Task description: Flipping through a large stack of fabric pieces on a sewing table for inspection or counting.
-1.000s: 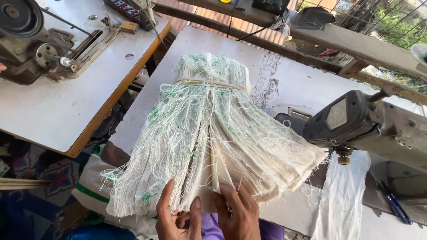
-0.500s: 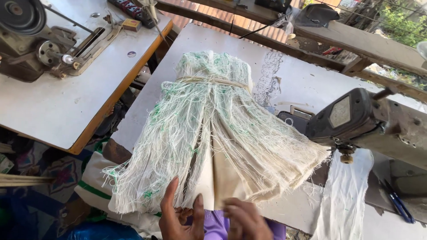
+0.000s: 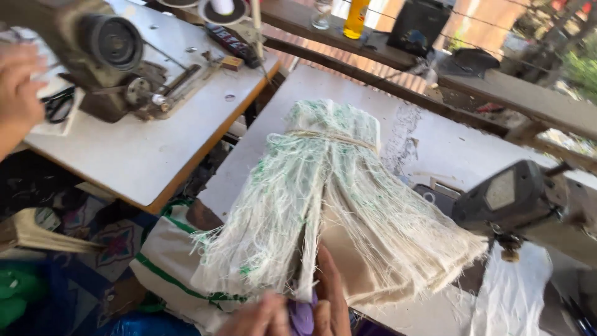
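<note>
A thick bundle of white woven sacks with green threads and frayed edges lies on the white table. String ties it near its far end, and its near end fans out. My right hand lies with straight fingers slid into a gap between the layers, against a tan sheet. My left hand, blurred at the bottom edge, pinches the lower end of a white sheet beside that gap. Something purple shows between the two hands.
A sewing machine head stands right of the bundle. Another sewing machine sits on the left table, with another person's hand beside it. Bottles and a dark box line the back ledge. Sacks and cloth lie on the floor.
The view has shifted, so the left table and another person's hand show more. My right hand has pushed higher into the bundle's layers. My left hand has dropped toward the bottom edge.
</note>
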